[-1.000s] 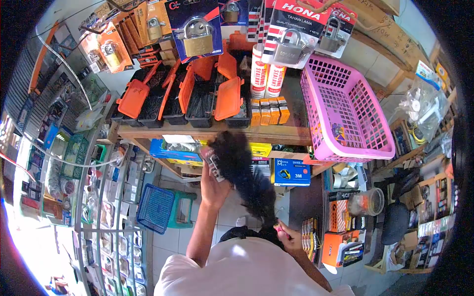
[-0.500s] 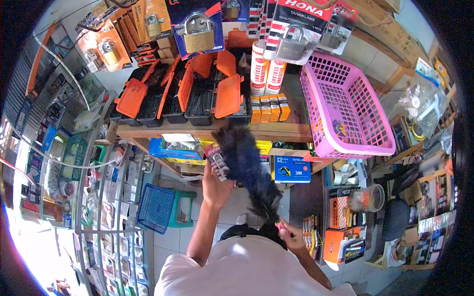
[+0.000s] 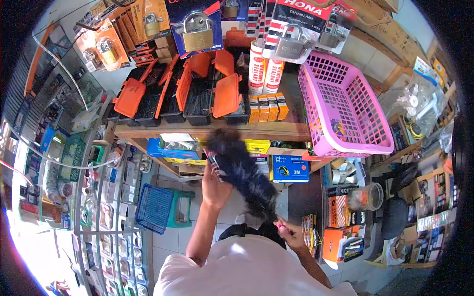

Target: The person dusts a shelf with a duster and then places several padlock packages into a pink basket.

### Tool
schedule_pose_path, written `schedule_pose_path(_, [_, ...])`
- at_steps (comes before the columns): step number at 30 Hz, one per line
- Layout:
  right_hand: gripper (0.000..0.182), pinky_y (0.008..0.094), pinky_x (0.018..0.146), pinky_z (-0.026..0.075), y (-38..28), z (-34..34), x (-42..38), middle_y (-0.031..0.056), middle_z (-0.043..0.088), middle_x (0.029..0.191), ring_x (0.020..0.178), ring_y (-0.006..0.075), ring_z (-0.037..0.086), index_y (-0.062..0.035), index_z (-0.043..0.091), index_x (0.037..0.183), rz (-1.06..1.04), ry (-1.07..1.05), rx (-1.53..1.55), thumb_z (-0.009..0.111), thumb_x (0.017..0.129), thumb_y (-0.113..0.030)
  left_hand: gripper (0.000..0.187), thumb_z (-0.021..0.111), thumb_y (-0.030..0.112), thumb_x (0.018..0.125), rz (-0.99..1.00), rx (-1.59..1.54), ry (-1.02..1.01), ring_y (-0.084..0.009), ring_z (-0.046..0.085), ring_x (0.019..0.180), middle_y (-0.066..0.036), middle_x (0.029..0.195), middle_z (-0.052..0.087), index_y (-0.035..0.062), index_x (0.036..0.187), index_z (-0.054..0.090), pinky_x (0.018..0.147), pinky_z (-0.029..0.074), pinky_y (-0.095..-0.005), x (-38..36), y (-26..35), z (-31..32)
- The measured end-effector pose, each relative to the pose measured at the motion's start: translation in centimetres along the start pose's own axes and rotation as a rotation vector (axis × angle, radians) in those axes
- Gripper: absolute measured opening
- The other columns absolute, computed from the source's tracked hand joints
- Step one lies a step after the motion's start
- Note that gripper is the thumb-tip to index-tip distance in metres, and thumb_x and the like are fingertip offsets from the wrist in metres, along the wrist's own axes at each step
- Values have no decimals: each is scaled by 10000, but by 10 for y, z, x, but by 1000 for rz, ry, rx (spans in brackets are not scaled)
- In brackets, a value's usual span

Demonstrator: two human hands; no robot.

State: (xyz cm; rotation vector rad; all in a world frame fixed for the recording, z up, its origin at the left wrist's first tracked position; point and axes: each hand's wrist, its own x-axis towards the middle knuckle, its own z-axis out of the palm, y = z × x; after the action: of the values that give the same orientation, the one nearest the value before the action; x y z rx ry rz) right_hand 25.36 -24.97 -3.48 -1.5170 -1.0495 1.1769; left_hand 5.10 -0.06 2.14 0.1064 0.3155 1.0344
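My left hand (image 3: 216,191) is closed on a small blister pack (image 3: 214,163), mostly hidden behind a dark feather duster. The duster (image 3: 247,175) slants across the front of me, its fluffy end blurred and lying over the pack. Its pinkish-red handle (image 3: 280,224) is gripped in my right hand (image 3: 292,234), low and to the right. Just beyond the duster's tip runs the wooden shelf edge (image 3: 197,132), with black boxes with orange lids (image 3: 227,96) on it.
Padlocks in packs (image 3: 198,37) hang at the top. Sealant tubes (image 3: 257,69) and a pink basket (image 3: 323,116) stand on the shelf. A green stool (image 3: 183,209) with a blue basket (image 3: 154,207) is at lower left, beside wire racks. Boxed goods (image 3: 339,246) are at right.
The duster's fluffy end has moved left and now covers more of the pack. My left hand has stayed nearly in place, and my right hand still grips the handle.
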Motion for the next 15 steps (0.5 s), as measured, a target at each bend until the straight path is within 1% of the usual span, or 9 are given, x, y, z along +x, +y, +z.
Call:
schedule_pose_path(1, [478, 208, 596, 389, 3, 0, 1, -27, 584, 813, 644, 44, 451, -9, 503, 1369, -49, -18, -41, 568, 983, -283, 466, 342, 358, 1024, -4, -1, -3, -269, 523, 1223, -83, 1366, 531, 122, 1417, 428, 1079, 365, -439, -2, -1, -1])
schedule_pose_path(3, [483, 203, 569, 363, -2, 2, 2, -42, 547, 769, 621, 40, 429, -6, 506, 1366, -99, -29, -82, 566, 984, -295, 476, 341, 417, 1024, -36, 16, -373, -280, 515, 1231, -65, 1327, 565, 128, 1377, 479, 1077, 356, -465, -9, -4, -1])
schedule_pose_path(4, [486, 203, 558, 340, -11, 5, 2, -48, 521, 751, 615, 36, 415, -9, 509, 1365, -51, -5, -49, 564, 985, -305, 476, 341, 417, 1024, -39, 17, -372, -280, 515, 1231, -65, 1327, 565, 128, 1377, 479, 1077, 356, -465, -7, -4, 0])
schedule_pose_path(6, [489, 202, 547, 318, -9, 7, 0, -54, 495, 733, 609, 32, 400, -11, 511, 1364, 0, 14, -16, 563, 985, -315, 505, 358, 427, 1007, 13, 33, 12, -289, 512, 1233, -82, 1328, 554, 115, 1393, 451, 1086, 340, -489, -3, -5, 2])
schedule_pose_path(8, [491, 202, 543, 310, 8, 7, 1, -53, 505, 740, 606, 28, 396, -20, 509, 1369, -34, -74, 95, 563, 985, -321, 518, 345, 435, 1007, 2, 36, 25, -296, 503, 1245, -84, 1328, 555, 111, 1398, 446, 1095, 330, -499, -4, -4, 0])
schedule_pose_path(10, [489, 201, 537, 305, 9, 7, 3, -52, 505, 744, 605, 28, 394, -30, 509, 1373, -33, -36, 78, 567, 982, -319, 514, 298, 398, 1026, 45, -68, -257, -308, 473, 1273, -105, 1357, 542, 64, 1377, 469, 1106, 319, -484, -8, -9, 1])
schedule_pose_path(11, [488, 200, 531, 300, 9, 7, 3, -51, 506, 748, 605, 27, 392, -40, 508, 1377, -29, 2, 63, 572, 980, -317, 512, 320, 402, 1018, -6, 91, -219, -310, 472, 1275, -109, 1361, 536, 74, 1385, 461, 1106, 323, -483, 0, -3, -22])
schedule_pose_path(12, [488, 200, 531, 300, 8, 7, 2, -51, 506, 748, 605, 27, 392, -40, 508, 1377, -26, 2, 65, 572, 980, -317, 515, 341, 403, 1009, -37, -41, -28, -320, 486, 1251, -111, 1339, 544, 77, 1394, 445, 1090, 345, -486, -5, -4, -3])
schedule_pose_path(15, [475, 201, 516, 300, 10, 6, 3, -56, 511, 745, 593, 26, 387, -52, 509, 1380, 18, -72, 92, 583, 976, -291, 508, 313, 408, 1020, -17, 8, -72, -305, 488, 1258, -121, 1346, 539, 84, 1382, 462, 1089, 352, -478, -6, -5, -6])
